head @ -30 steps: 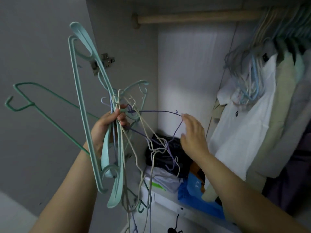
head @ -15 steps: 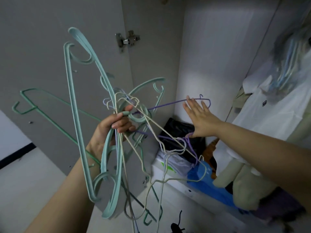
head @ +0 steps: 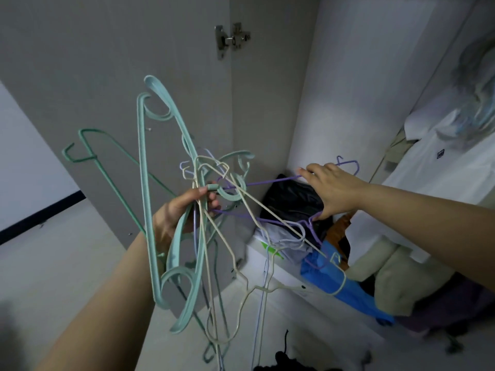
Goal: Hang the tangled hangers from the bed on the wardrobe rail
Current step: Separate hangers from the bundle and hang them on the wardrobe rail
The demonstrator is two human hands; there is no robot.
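Observation:
My left hand [head: 175, 214] grips a tangled bundle of hangers by their necks. The bundle has mint plastic hangers [head: 146, 188], a dark green wire hanger [head: 107, 178] sticking out left, and cream wire hangers [head: 241, 298] dangling below. My right hand [head: 336, 190] holds a purple wire hanger [head: 263, 182] at its far end, fingers over the top wire and thumb on the lower wire. That hanger stretches rightward from the bundle, its inner end still caught among the others. The wardrobe rail is out of view.
The open wardrobe door [head: 128, 65] with its metal hinge [head: 231, 40] stands behind the bundle. Inside, a black bag [head: 292, 199] and a blue bag [head: 348, 293] sit on a low shelf. A white shirt [head: 442, 188] hangs at the right.
My right hand went from open fingers touching the purple hanger to holding it and drew it right. The view dropped, so the rail left the frame.

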